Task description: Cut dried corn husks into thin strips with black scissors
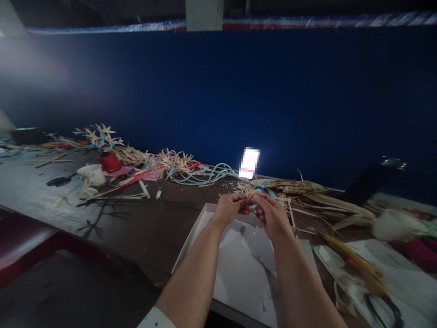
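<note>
Above the far edge of a shallow white box or tray [235, 273], my left hand [230, 210] and my right hand [271, 213] meet with fingertips pinched together. Whatever sits between the fingers is too small and hidden to name. Just beyond them lies a pile of pale shredded strips [246, 188] with a bit of blue ribbon [268, 189]. To the right of the pile stretch long dried husks [307, 187]. My forearms cross over the tray.
A bright upright screen [249, 163] stands against the blue wall [205, 100]. Leftward are light blue cords [205, 176], husk flowers [102, 134], a red thread spool [109, 161], a white cup [91, 174] and black scissors [60, 181]. A yellow-handled tool [355, 259] lies right.
</note>
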### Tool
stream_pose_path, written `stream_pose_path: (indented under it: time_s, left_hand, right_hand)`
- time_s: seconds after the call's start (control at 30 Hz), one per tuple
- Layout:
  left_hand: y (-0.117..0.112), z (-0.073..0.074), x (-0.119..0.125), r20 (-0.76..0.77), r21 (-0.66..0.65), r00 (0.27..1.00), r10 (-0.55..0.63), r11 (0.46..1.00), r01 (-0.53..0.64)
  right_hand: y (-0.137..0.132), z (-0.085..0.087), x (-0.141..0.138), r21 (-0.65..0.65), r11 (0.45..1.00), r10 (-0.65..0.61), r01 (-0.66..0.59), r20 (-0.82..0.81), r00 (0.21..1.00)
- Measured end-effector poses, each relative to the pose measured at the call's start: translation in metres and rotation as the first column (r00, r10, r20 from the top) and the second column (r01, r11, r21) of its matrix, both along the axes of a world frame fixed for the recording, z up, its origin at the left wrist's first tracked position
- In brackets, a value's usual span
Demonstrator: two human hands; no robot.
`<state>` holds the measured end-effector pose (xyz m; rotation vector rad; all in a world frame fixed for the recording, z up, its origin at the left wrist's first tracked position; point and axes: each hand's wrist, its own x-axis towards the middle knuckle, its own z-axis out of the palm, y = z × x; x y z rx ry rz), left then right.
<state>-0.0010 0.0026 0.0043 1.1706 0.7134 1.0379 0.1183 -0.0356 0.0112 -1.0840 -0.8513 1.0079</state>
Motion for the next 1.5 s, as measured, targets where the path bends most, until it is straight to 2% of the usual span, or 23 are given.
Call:
stream_pose_path:
  time_s: [0.27, 0.57, 1.17, 1.5]
  left_hand:
    - [0.0008, 0.0000, -0.0010, 0.003, -0.011, 1.000, -0.006, 1.000, 0.006]
    - [0.0002, -0.0010, -0.0011, -0.038, 0.037, 0.998, -0.049, 0.998, 0.051]
    - [-0.0034, 0.0045, -0.0005, -0.170, 0.082, 0.985, -0.011, 0.996, 0.025]
    - [-0.0011, 0.0001, -0.0028, -0.138, 0.128, 0.990, -0.037, 0.990, 0.055]
  right_hand:
    - [0.0004, -0.0013, 0.0015, -0.004, 1.000, 0.020, -0.020, -0.019, 1.000]
    - [0.0021, -0.0043, 0.0013, -0.001, 0.999, -0.036, 0.037, 0.077, 0.996]
    - [0.0027, -0.0043, 0.0033, -0.029, 0.999, -0.033, 0.033, 0.004, 0.999]
    - [0.0023, -0.0033, 0.0021, -0.026, 0.996, -0.080, 0.081, 0.061, 0.995]
